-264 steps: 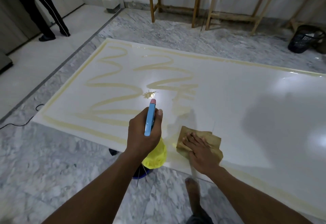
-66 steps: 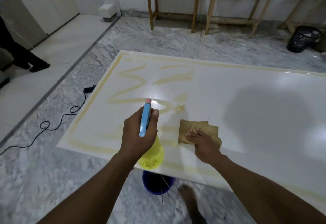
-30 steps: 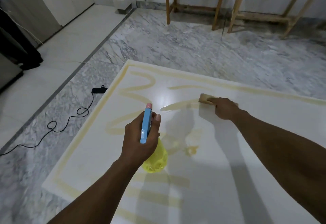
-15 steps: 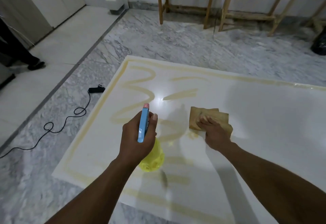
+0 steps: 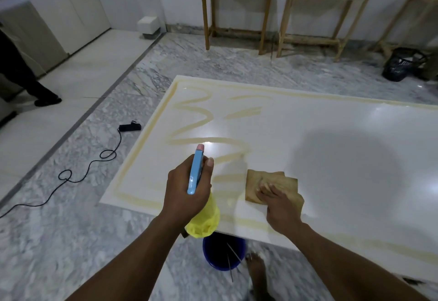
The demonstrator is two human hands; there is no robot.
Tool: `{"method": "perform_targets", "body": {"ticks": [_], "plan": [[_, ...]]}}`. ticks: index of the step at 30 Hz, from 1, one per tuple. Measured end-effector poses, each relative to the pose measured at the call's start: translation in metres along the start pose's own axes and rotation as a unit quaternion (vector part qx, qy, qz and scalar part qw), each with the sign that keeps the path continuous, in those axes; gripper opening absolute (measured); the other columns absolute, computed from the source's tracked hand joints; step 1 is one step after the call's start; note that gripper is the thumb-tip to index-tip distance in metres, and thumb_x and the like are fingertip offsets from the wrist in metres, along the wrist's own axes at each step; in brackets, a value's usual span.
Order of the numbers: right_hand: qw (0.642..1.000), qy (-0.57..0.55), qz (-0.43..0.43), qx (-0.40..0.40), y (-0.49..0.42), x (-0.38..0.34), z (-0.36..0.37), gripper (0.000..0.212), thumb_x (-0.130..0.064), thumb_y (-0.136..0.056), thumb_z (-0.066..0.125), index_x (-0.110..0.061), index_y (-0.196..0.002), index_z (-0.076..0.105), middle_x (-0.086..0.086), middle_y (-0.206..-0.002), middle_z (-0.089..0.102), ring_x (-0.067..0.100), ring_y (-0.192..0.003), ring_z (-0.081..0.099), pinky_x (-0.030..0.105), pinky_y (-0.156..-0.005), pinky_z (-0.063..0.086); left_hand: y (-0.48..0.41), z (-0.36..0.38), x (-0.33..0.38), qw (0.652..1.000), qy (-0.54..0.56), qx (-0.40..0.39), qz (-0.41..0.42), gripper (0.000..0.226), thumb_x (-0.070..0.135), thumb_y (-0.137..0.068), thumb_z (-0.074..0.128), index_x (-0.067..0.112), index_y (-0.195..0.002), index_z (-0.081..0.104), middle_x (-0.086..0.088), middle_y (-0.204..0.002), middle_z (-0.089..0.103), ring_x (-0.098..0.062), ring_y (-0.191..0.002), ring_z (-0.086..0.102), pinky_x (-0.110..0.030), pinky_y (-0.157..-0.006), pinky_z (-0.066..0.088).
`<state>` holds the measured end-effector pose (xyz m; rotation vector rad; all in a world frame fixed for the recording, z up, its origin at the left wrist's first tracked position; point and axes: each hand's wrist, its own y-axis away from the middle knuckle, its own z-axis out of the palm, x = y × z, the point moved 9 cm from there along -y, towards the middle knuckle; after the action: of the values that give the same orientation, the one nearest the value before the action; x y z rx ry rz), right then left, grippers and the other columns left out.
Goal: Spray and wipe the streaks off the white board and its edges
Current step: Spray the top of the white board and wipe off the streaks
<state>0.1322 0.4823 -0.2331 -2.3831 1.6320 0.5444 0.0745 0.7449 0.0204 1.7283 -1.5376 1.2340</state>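
Cloth pulled back toward the near edge; the zigzag is thinning.
The right grip (image 5: 279,203), fingers flat, presses the cloth (image 5: 258,182) on the board (image 5: 331,146), back from its far reach a second ago. The left grip (image 5: 187,189) wraps the bottle (image 5: 195,172) above the board. Streaks (image 5: 189,132) remain at the left end and borders, so much wiping is probably left.

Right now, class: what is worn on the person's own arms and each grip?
Nothing visible. The left arm and right arm are bare to the picture's lower edge, no sleeves. The left grip and right grip have no gloves; no watch or band at either wrist. Blur hides any ring on the right fingers.
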Motion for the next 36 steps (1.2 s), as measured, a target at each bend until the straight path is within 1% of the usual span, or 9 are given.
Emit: {"method": "perform_targets", "body": {"ticks": [6, 10, 13, 16, 18, 24, 30, 32, 36], "plan": [[0.999, 0.012, 0.027, -0.039, 0.036, -0.026, -0.004, 0.068, 0.001, -0.078, 0.042, -0.023, -0.139, 0.056, 0.001, -0.151, 0.046, 0.029, -0.145, 0.032, 0.054, -0.114, 0.034, 0.031, -0.013, 0.004, 1.000, 0.008, -0.009, 0.006, 0.040, 0.052, -0.102, 0.055, 0.017, -0.085, 0.062, -0.013, -0.071, 0.066, -0.033, -0.062, 0.070, -0.055, -0.064, 0.059], [0.979, -0.132, 0.137, -0.076, 0.020, -0.040, -0.069, 0.030, -0.023, -0.092, 0.043, -0.025, -0.104, 0.071, -0.004, -0.103, 0.067, 0.015, -0.094, 0.062, 0.035, -0.089, 0.050, 0.029, -0.016, 0.008, 1.000, 0.005, -0.016, 0.004, 0.047, 0.058, -0.100, 0.053, 0.014, -0.085, 0.062, -0.015, -0.073, 0.066, -0.035, -0.063, 0.070, -0.057, -0.065, 0.057], [0.865, -0.430, 0.243, -0.080, 0.011, -0.028, -0.098, 0.027, -0.028, -0.087, 0.052, -0.010, -0.073, 0.066, 0.008, -0.069, 0.058, 0.022, -0.060, 0.055, 0.036, -0.062, 0.044, 0.015, -0.015, 0.012, 1.000, 0.004, -0.015, 0.005, 0.048, 0.056, -0.101, 0.053, 0.012, -0.085, 0.062, -0.016, -0.074, 0.066, -0.036, -0.063, 0.069, -0.057, -0.066, 0.057], [0.705, -0.607, 0.330, -0.161, 0.015, -0.017, -0.081, 0.020, -0.009, -0.086, 0.055, 0.004, -0.098, 0.065, 0.018, -0.084, 0.066, 0.031, -0.072, 0.065, 0.038, -0.065, 0.053, -0.009, -0.005, 0.014, 1.000, 0.003, -0.012, 0.001, 0.036, 0.047, -0.105, 0.058, 0.018, -0.085, 0.064, -0.014, -0.070, 0.066, -0.035, -0.063, 0.069, -0.056, -0.067, 0.057], [0.683, -0.600, 0.364, -0.204, 0.005, -0.006, -0.075, 0.034, -0.010, -0.082, 0.064, 0.007, -0.112, 0.064, 0.025, -0.105, 0.070, 0.038, -0.094, 0.068, 0.046, -0.083, 0.055, -0.030, 0.004, 0.015, 1.000, 0.005, -0.009, -0.004, 0.026, 0.041, -0.106, 0.060, 0.025, -0.086, 0.065, -0.011, -0.069, 0.067, -0.033, -0.064, 0.070, -0.054, -0.068, 0.058], [0.818, -0.457, 0.255, -0.238, -0.135, 0.036, -0.153, 0.033, -0.007, -0.083, 0.066, 0.006, -0.112, 0.063, 0.032, -0.115, 0.062, 0.040, -0.097, 0.064, 0.048, -0.087, 0.054, -0.108, 0.041, 0.015, 1.000, 0.003, 0.004, -0.011, 0.043, 0.051, -0.101, 0.055, 0.012, -0.083, 0.061, -0.016, -0.069, 0.063, -0.036, -0.061, 0.067, -0.054, -0.064, 0.057], [0.964, -0.198, 0.148, -0.102, -0.310, 0.074, -0.256, 0.055, -0.062, -0.083, 0.053, -0.008, -0.088, 0.062, 0.014, -0.085, 0.070, 0.031, -0.070, 0.066, 0.040, -0.067, 0.051, -0.183, 0.083, 0.006, 0.999, 0.013, 0.031, -0.029, 0.027, 0.034, -0.105, 0.063, 0.016, -0.084, 0.063, -0.009, -0.069, 0.064, -0.029, -0.062, 0.072, -0.031, -0.059, 0.057], [0.987, -0.070, 0.126, -0.076, -0.359, 0.091, -0.256, 0.020, -0.029, -0.096, 0.048, -0.022, -0.109, 0.062, 0.008, -0.109, 0.069, 0.031, -0.088, 0.063, 0.036, -0.071, 0.047, -0.201, 0.092, 0.002, 0.998, 0.008, 0.045, -0.035, 0.023, 0.027, -0.105, 0.064, 0.017, -0.084, 0.063, -0.007, -0.068, 0.065, -0.026, -0.062, 0.072, -0.020, -0.055, 0.052], [0.985, 0.003, 0.130, -0.113, -0.404, 0.119, -0.211, 0.062, -0.004, -0.089, 0.045, -0.029, -0.147, 0.042, 0.012, -0.142, 0.053, 0.032, -0.116, 0.055, 0.029, -0.076, 0.047, -0.218, 0.105, -0.009, 0.998, 0.004, 0.036, -0.045, 0.028, 0.040, -0.103, 0.060, 0.020, -0.084, 0.063, -0.004, -0.069, 0.065, -0.024, -0.062, 0.071, -0.045, -0.062, 0.056]]}}
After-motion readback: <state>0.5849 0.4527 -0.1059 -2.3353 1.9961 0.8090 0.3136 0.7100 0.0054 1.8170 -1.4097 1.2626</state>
